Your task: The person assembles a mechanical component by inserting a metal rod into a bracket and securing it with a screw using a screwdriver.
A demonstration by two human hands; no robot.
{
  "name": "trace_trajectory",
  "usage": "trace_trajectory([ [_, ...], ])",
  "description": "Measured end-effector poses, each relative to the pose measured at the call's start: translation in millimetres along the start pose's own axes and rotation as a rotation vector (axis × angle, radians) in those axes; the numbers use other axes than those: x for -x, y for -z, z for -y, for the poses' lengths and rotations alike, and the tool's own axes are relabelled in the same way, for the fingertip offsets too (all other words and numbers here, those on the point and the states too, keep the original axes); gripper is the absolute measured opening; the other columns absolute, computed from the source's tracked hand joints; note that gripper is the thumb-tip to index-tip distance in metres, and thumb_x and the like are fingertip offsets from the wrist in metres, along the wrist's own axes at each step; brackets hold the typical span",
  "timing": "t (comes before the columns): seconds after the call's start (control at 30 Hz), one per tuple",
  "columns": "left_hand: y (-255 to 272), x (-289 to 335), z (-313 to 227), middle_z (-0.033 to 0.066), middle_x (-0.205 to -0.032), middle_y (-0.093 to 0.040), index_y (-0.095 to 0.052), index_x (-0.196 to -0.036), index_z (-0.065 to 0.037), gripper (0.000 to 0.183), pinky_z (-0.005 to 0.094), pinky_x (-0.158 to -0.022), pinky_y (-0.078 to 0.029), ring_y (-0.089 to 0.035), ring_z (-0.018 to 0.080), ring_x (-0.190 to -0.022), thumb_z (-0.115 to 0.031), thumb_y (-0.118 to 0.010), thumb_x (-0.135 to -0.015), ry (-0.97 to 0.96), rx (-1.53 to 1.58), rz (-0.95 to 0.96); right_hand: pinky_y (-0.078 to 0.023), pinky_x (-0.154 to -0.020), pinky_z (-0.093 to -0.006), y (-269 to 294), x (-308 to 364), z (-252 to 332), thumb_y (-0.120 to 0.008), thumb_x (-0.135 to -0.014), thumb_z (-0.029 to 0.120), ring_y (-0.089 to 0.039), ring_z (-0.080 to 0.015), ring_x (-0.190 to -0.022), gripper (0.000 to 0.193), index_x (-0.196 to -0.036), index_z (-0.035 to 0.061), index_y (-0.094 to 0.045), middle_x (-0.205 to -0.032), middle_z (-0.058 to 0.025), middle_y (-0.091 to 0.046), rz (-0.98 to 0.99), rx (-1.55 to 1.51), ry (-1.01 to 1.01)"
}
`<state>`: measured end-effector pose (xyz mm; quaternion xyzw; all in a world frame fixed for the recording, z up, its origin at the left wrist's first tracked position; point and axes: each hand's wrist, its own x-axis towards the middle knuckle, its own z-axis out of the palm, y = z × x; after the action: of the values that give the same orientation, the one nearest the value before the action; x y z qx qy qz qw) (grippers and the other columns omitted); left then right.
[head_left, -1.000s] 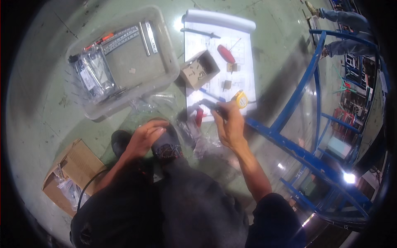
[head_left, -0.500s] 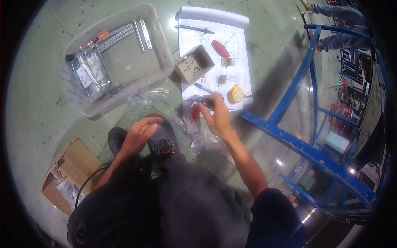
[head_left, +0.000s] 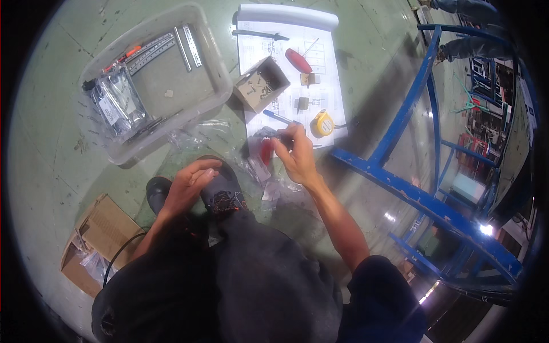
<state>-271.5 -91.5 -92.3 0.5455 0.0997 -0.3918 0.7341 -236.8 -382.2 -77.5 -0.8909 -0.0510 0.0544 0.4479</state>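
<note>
My right hand [head_left: 296, 154] reaches forward at the near edge of a white drawing sheet [head_left: 320, 34] on the floor. Its fingertips pinch a small clear bag with a dark and red part [head_left: 265, 150] inside. My left hand [head_left: 191, 182] hovers over my black shoe [head_left: 224, 193], fingers loosely curled and apart, holding nothing. A yellow tape measure [head_left: 323, 123] and a blue pen [head_left: 277, 117] lie just beyond my right hand.
A clear plastic bin [head_left: 220, 97] with metal rails and bagged parts sits far left. On the sheet lie a small open cardboard box [head_left: 262, 84] and a red-handled screwdriver [head_left: 298, 60]. Blue steel frame [head_left: 412, 191] at right. Cardboard box [head_left: 94, 240] near left. Loose clear bags [head_left: 197, 136].
My right hand drew back from beside the tape measure toward me and closed on the bag with the red part. My left hand stayed over the shoe.
</note>
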Motion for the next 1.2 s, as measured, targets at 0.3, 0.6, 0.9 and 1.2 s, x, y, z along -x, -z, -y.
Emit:
trace_trajectory([
  [0.3, 4.0, -0.4, 8.2, 0.0125, -0.120, -0.061, -0.055, -0.126, 0.005, 0.032, 0.0295, -0.099, -0.043, -0.059, 0.0185, -0.110, -0.011, -0.053, -0.098, 0.020, 0.033, -0.048, -0.044, -0.056, -0.0334, 20.7, -8.4, 26.9, -0.073, -0.086, 0.012, -0.056, -0.0231, -0.063, 0.027, -0.100, -0.0029, -0.055, -0.078, -0.0130, -0.054, -0.116, -0.019, 0.094],
  [0.6, 2.0, -3.0, 7.8, 0.0109, -0.116, -0.063, -0.056, -0.125, 0.002, 0.029, 0.0283, -0.096, -0.045, -0.058, 0.0162, -0.112, -0.012, -0.053, -0.099, -0.013, 0.068, 0.013, -0.045, -0.063, -0.0340, -4.2, -2.4, -2.9, -0.069, -0.089, 0.013, -0.055, -0.0240, -0.068, 0.026, -0.102, -0.0033, -0.053, -0.079, -0.0140, -0.054, -0.034, -0.035, -0.019],
  [0.9, 3.2, -3.5, 13.4, 0.0076, -0.123, -0.061, -0.055, -0.127, 0.003, 0.030, 0.0282, -0.099, -0.044, -0.057, 0.0121, -0.112, -0.008, -0.053, -0.099, -0.040, 0.069, -0.008, -0.044, -0.067, -0.0269, 3.3, 0.1, -1.9, -0.067, -0.090, 0.006, -0.052, -0.0162, -0.072, 0.023, -0.105, -0.0029, -0.051, -0.083, -0.0120, -0.055, -0.174, -0.068, 0.024],
  [1.2, -2.5, -7.5, 6.4, 0.0097, -0.120, -0.063, -0.057, -0.126, 0.001, 0.031, 0.0297, -0.097, -0.045, -0.058, 0.0165, -0.115, -0.015, -0.055, -0.100, -0.079, 0.046, 0.020, -0.042, -0.076, -0.0274, 3.7, -0.1, -3.3, -0.062, -0.093, 0.003, -0.048, -0.0130, -0.083, 0.019, -0.107, 0.0007, -0.049, -0.094, -0.0060, -0.052, 0.005, -0.015, -0.099],
])
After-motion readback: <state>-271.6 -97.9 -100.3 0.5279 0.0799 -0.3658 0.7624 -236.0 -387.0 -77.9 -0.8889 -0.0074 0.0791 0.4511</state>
